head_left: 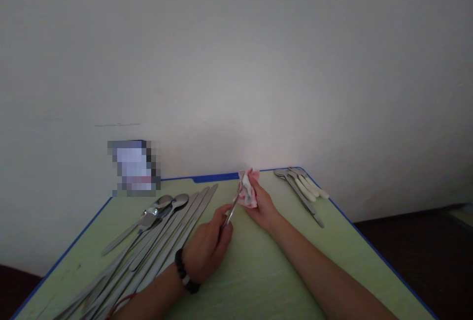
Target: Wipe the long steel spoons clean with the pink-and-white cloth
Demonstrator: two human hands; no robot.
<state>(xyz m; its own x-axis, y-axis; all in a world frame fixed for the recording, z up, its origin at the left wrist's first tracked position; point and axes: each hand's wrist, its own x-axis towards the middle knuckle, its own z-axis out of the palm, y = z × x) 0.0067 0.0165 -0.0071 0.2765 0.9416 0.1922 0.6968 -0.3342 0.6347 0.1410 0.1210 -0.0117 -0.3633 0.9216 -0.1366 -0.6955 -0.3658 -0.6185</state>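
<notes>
My left hand [210,243], with a dark bead bracelet at the wrist, is closed around a shiny metal piece of cutlery [231,210]. Its upper end meets a crumpled pink and white cloth [248,191], which hides that tip, so I cannot tell which kind it is. My right hand [263,207] grips the cloth, fingers mostly behind it. Both hands are raised over the middle of the table. Left of them lie several metal spoons [180,201] and several long table knives [205,202], side by side at a slant.
On the right of the green, blue-edged table [273,266] lie metal cutlery [301,194] and several pieces with cream handles [308,189]. A blurred-out device with a lit screen [133,165] leans against the pale wall [236,64] at the back left.
</notes>
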